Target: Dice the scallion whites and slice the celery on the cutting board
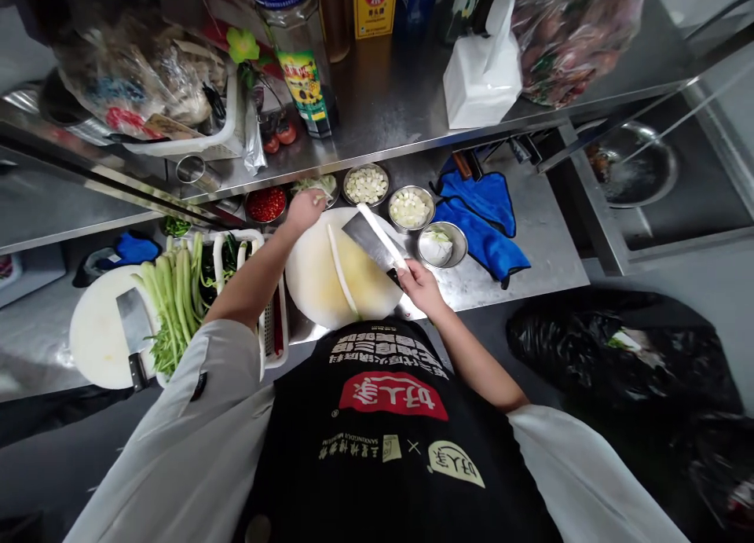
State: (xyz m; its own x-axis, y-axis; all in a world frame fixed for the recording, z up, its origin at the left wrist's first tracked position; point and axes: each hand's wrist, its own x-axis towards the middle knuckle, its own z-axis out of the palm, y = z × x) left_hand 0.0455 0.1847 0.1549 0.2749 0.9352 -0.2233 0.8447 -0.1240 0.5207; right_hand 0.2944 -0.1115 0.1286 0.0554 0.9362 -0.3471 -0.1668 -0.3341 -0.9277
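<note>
My right hand (420, 285) is closed around the lower end of a thick white scallion stalk (377, 230), which slants up and left over the round cutting board (306, 272). Beneath that stalk a cleaver (364, 235) lies flat on the board, its dark handle close to my right fingers. A second white stalk (340, 268) rests lengthwise on the board. My left hand (307, 210) is at the board's far left edge, fingers pinched together beside a bowl of pale shreds (321, 184); whatever is in the fingers is too small to name.
Bowls of chopped red chili (266, 204), white pieces (366, 184) and more pale pieces (411, 207) line the back. Blue gloves (480, 213) lie at right. Green stalks (177, 284) and another cleaver (134, 319) are at left. A steel shelf (382, 103) overhangs the counter.
</note>
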